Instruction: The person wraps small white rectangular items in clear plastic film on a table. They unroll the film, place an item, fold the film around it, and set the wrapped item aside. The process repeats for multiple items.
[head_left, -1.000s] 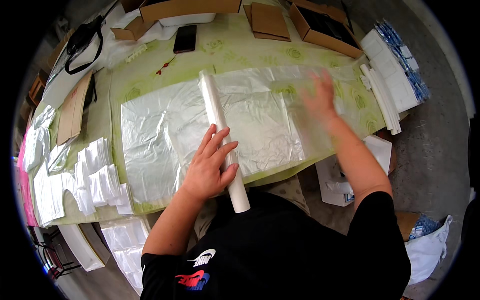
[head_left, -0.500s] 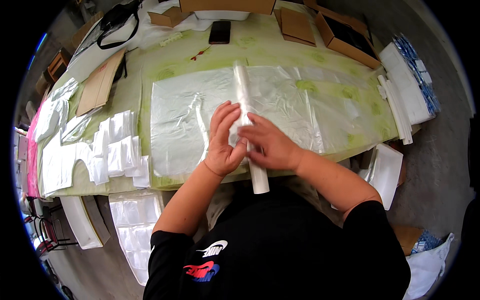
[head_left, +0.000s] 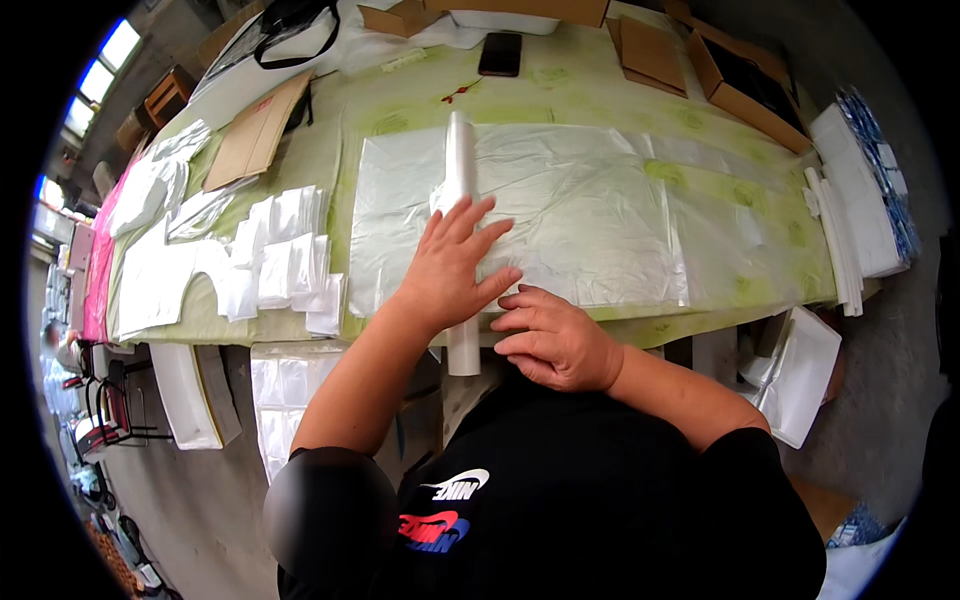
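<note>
A slim roll of clear plastic film (head_left: 460,165) lies lengthwise, away from me, on flat clear plastic sheeting (head_left: 575,185). Its near end juts over the table's front edge. My left hand (head_left: 455,265) lies across the middle of the roll, palm down, fingers spread. It covers part of the roll; whether it presses down cannot be told. My right hand (head_left: 565,342) hovers by the front edge, right of the roll's near end and apart from it. Its fingers are loosely bent and separated, with nothing in them.
Folded white plastic bags (head_left: 290,260) lie in stacks on the left, near a flat cardboard piece (head_left: 258,135). A phone (head_left: 500,55) and an open cardboard box (head_left: 745,85) are at the back. Thin white rolls (head_left: 835,240) lie at the right edge.
The roll has moved left across the sheeting, and my left hand has spread its fingers over it. My right hand has come off the roll, toward me and right. The whole view has shifted.
</note>
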